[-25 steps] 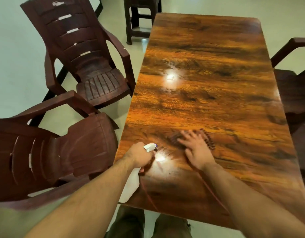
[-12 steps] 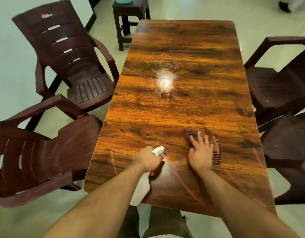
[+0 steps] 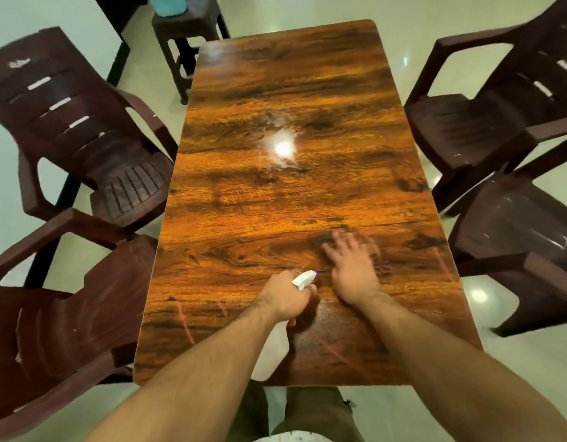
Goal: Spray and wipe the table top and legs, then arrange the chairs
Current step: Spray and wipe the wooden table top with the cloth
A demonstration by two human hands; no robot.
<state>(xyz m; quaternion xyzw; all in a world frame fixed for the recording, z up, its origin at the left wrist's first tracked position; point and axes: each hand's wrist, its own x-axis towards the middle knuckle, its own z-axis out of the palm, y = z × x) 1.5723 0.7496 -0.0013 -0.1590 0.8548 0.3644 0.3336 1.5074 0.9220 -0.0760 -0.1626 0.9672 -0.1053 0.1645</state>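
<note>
Left: spray bottle [image 3: 272, 352]; right: probably cloth [image 3: 383, 267]

warm, moderate indoor light from overhead. a white glare spot [image 3: 282, 147] burns on the glossy table [image 3: 275, 205], and the floor [image 3: 515, 362] shows small bright reflections at right. the right hand [image 3: 352, 266] is smeared by motion blur. wide-angle distortion bows the chairs [image 3: 84, 138] and table edges.

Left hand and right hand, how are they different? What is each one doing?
The left hand curls round a white spray bottle; the right hand lies flat, fingers spread, on a dark cloth. The left hand looks sharp and sits nearer the near edge of the table; the right hand is blurred and farther out. Both are bare and over the wooden top.
</note>
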